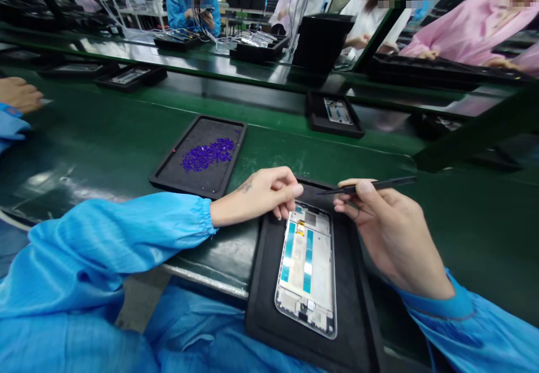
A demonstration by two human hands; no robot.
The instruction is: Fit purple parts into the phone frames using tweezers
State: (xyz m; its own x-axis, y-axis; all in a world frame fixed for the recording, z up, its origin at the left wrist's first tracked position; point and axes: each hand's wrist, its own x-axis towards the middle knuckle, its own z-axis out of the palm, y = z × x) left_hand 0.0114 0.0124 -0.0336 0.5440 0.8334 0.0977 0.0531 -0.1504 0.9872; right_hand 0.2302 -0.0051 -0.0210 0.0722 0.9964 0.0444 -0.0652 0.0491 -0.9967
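My right hand (391, 232) grips black tweezers (379, 185), which lie nearly level with their tips pointing left. A tiny dark bluish speck shows at the tips; I cannot make out what it is. My left hand (269, 190) is closed, thumb against curled fingers, above the top end of a phone frame (320, 260). What those fingers hold, if anything, is hidden. The silver-edged frame has blue strips on its back and lies in a black tray (269, 305). Left of it, another black tray (170, 173) carries a heap of tiny purple pieces (208, 154).
Beyond the green bench (109, 137), a black tray with a phone frame (338, 111) sits on the line at the back. More trays (130, 76) stand at the back left. Another person's hand (19, 95) is at the left edge. A green post (471, 131) slants at the right.
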